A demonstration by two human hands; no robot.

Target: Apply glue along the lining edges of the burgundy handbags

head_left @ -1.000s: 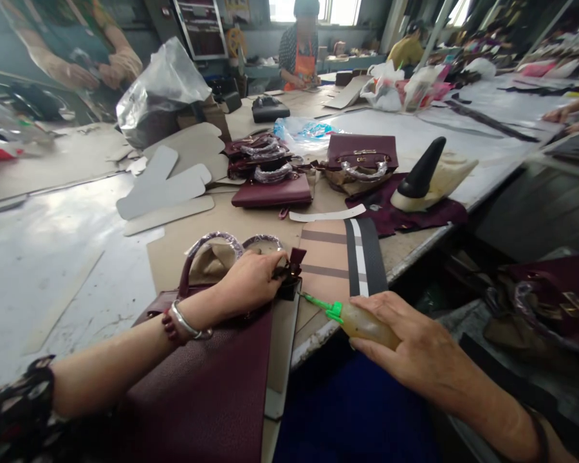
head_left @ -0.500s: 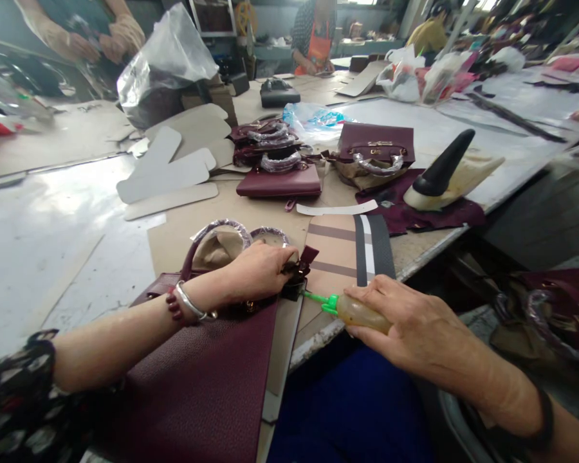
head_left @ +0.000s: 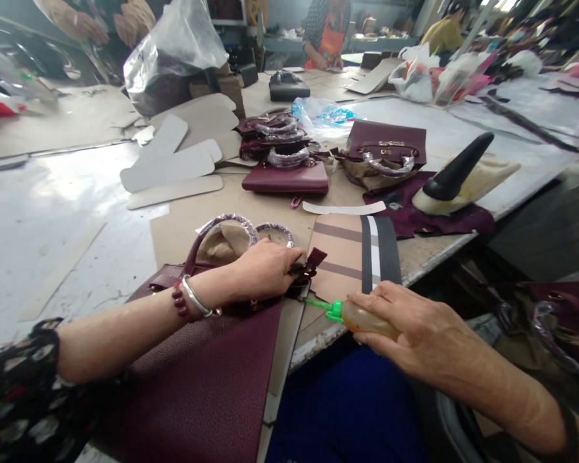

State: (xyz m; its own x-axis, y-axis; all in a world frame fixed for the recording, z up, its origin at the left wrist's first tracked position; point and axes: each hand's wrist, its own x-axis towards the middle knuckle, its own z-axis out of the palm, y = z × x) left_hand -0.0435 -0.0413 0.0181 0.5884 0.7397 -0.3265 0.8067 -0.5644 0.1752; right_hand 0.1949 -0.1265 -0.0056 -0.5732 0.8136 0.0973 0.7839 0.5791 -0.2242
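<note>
A maroon leather handbag point(head_left: 212, 379) lies in front of me, its two plastic-wrapped handles point(head_left: 226, 222) pointing away. My left hand point(head_left: 267, 269) is closed on the bag's upper edge near its far right corner, where a small maroon tab point(head_left: 315, 258) sticks out. The exact part between the fingers is hidden. In my right hand point(head_left: 408, 318) is a squeeze bottle point(head_left: 367, 318) of amber-brown liquid with a green nozzle. It is held nearly level, and the nozzle tip is at the bag's edge just below my left fingers; contact there cannot be made out.
Beyond the bag lies a striped panel point(head_left: 340, 257). Further back are more maroon handbags point(head_left: 287, 177), grey card pieces point(head_left: 174, 170), and a black cone-shaped tool point(head_left: 456, 168) on a maroon scrap. The table's edge point(head_left: 434, 257) runs along the right. Co-workers stand at the far side.
The view has shifted slightly, so most things sit a little further right. The bottle's nozzle remains by the bag's edge, and both hands keep their grips.
</note>
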